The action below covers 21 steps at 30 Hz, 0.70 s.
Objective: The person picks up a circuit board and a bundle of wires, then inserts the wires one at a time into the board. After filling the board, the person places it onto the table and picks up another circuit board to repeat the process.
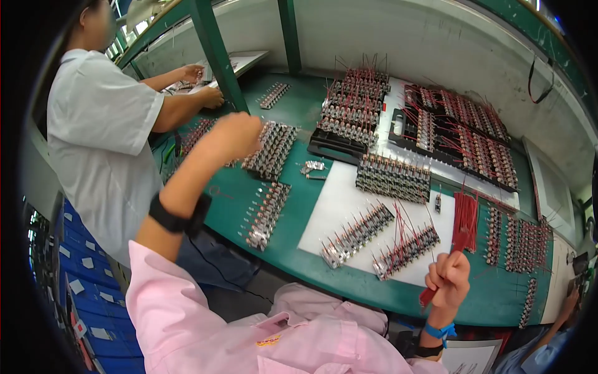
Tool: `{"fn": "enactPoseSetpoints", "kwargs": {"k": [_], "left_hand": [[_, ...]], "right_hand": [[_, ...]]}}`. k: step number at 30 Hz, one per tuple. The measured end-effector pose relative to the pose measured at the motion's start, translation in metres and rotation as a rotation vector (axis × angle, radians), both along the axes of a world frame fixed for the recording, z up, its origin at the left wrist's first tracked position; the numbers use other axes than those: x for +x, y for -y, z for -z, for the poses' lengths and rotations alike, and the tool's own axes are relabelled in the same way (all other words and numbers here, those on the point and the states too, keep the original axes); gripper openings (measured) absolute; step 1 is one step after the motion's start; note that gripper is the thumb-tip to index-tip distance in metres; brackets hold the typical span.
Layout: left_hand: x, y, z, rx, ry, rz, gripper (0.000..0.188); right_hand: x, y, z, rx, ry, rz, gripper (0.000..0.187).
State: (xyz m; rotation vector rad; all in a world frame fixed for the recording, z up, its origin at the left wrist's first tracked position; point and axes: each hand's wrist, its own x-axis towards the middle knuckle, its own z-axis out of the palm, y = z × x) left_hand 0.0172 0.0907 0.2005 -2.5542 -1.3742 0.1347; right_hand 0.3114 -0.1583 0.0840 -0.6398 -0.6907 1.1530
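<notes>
My left hand (pixel 240 136) is raised at the left with its fingers curled, at the edge of a block of small component rows (pixel 272 149). Whether anything sits between those fingers is hidden. My right hand (pixel 450 277) grips a bundle of red wires (pixel 428 297) at the table's front edge, just below a larger pile of red wires (pixel 466 215). On a white board (pixel 324 215) between the hands lie two strips of small electronic parts; the right strip (pixel 408 250) has red wires standing up from it, while the left strip (pixel 358 235) shows only short pins.
More component strips (pixel 393 179) are stacked at the white board's back edge. Behind them, black trays (pixel 336 146) hold wired rows. Further strips (pixel 526 246) stand at the right. A green post (pixel 215 53) rises at the left, beside a co-worker in a white shirt (pixel 103 103).
</notes>
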Motion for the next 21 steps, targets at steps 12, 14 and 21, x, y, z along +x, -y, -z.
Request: {"fn": "enactPoseSetpoints", "kwargs": {"k": [12,14,21], "left_hand": [[-0.038,-0.292,0.088,0.129,-0.159,0.037,0.009],[-0.039,-0.311,0.108,0.061,-0.097,-0.021,0.011],[-0.032,-0.351,0.145,-0.089,-0.032,-0.212,0.02]], "right_hand": [[0.035,-0.012,0.026,-0.112,0.268,0.25,0.032],[0.034,-0.013,0.026,-0.168,0.257,0.307,0.034],[0.023,-0.025,0.022,-0.267,0.309,0.427,0.034]]}}
